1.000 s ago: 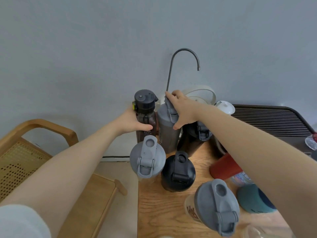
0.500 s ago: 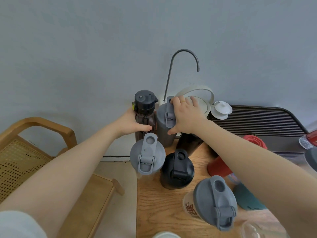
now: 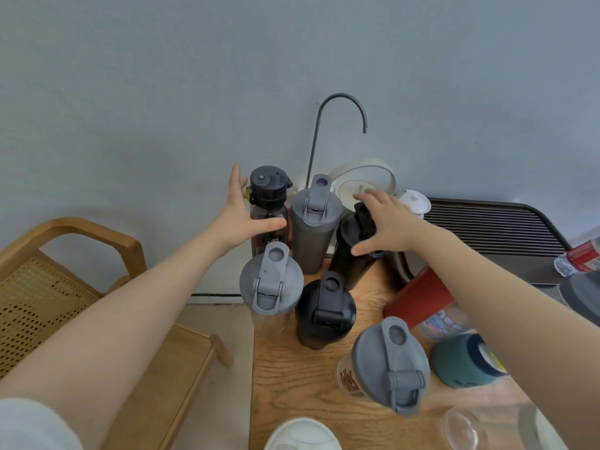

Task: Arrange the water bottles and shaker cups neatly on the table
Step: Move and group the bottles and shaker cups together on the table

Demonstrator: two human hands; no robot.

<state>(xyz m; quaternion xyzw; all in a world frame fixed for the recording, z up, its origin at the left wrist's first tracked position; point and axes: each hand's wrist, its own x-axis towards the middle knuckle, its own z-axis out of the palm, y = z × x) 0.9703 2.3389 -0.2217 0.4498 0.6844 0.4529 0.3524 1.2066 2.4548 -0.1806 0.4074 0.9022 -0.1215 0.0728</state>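
Wooden table (image 3: 292,378) against a grey wall, crowded with drinkware. Back row, left to right: dark water bottle (image 3: 268,203) with a black flip cap, smoky shaker cup (image 3: 312,228) with a grey lid, black bottle (image 3: 352,254) mostly hidden under a hand. In front: clear shaker cup (image 3: 271,287) with grey lid at the table's left edge, black shaker cup (image 3: 324,311) just beside it, and nearer the camera a lettered shaker cup (image 3: 386,365) with grey lid, tilted in this wide view.

Left hand (image 3: 242,216) spread flat beside the dark water bottle — thumb across its front, fingers straight, gripping nothing. Right hand (image 3: 380,222) over the black bottle's cap, fingers splayed; contact hard to judge.

Right of these: red cup (image 3: 418,300), teal-sleeved bottle (image 3: 464,362). Behind: white kettle (image 3: 363,186), gooseneck tap (image 3: 341,125). Wooden chair (image 3: 65,287) at left.
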